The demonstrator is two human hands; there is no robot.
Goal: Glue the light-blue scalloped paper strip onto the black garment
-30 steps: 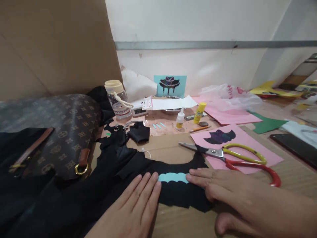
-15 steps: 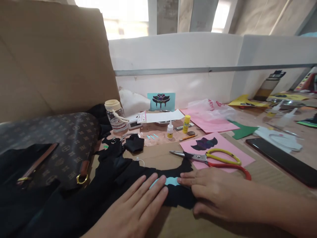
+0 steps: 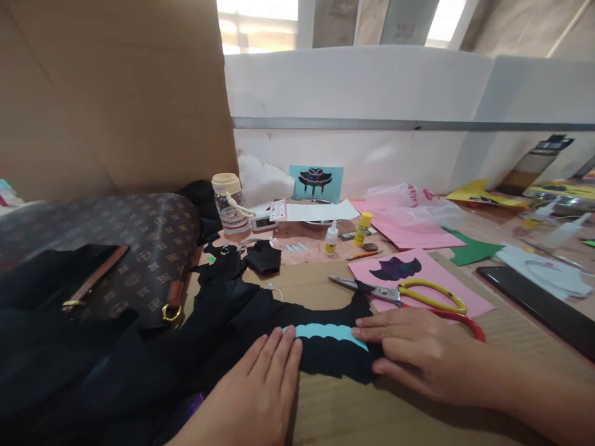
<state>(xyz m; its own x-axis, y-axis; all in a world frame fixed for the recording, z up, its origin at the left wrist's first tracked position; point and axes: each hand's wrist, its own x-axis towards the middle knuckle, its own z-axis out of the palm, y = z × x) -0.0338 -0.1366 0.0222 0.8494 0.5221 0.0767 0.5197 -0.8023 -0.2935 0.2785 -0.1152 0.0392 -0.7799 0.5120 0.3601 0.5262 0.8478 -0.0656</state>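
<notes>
A light-blue paper strip (image 3: 325,332) with scalloped edges lies flat on black fabric (image 3: 330,359). My left hand (image 3: 260,378) rests flat with fingers stretched out, its tips on the strip's left end and the fabric beside it. My right hand (image 3: 413,344) lies with extended fingers on the strip's right end, thumb near the fabric's edge. Just beyond the right hand are scissors (image 3: 385,292) with one yellow and one red handle; the hand partly covers the red one. They lie partly over a pink sheet (image 3: 450,282) bearing a dark shiny cutout (image 3: 395,269).
A brown patterned bag (image 3: 144,254) stands at left before a tall cardboard panel (image 3: 116,93). Behind the fabric are a jar (image 3: 231,207), a small glue bottle (image 3: 331,238), a yellow glue stick (image 3: 363,229) and a pencil (image 3: 364,255). A phone (image 3: 534,303) lies at right.
My left hand has slid left along the strip, uncovering more of it between the hands. My right hand stays on the right end. The whole view has shifted slightly.
</notes>
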